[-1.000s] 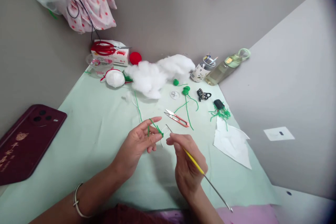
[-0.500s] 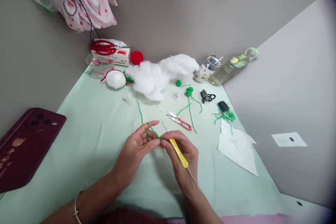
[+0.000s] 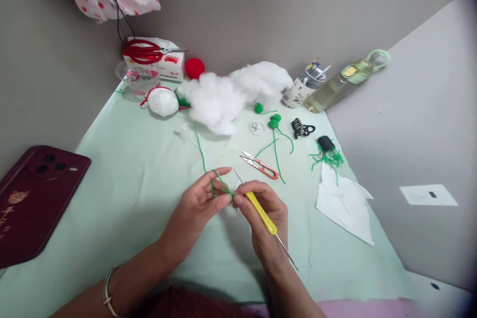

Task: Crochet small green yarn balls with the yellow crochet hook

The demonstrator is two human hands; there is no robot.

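Green yarn point(image 3: 222, 179) loops over the raised index finger of my left hand point(image 3: 199, 203), whose thumb pinches a small bit of green yarn work. From that hand a strand runs back across the table toward the white stuffing. In my right hand point(image 3: 266, 211) is a crochet hook point(image 3: 263, 215) with a yellow handle, its thin metal tip pointing up and left and its other metal end sticking out below the palm. The fingertips of both hands meet at the green piece, which they mostly hide. Beyond the right hand lie orange-handled thread snips point(image 3: 260, 165).
White stuffing point(image 3: 219, 102) and a white yarn ball point(image 3: 163, 101) sit at the back. Small green crocheted balls point(image 3: 275, 120), a black hair claw point(image 3: 302, 128), a pen cup point(image 3: 303, 87) and a bottle point(image 3: 346, 82) are toward the right. Left lies a dark red phone-shaped case point(image 3: 40, 198).
The view has shifted a little, so the table items sit somewhat differently in it. Both hands keep the same hold on yarn and hook.
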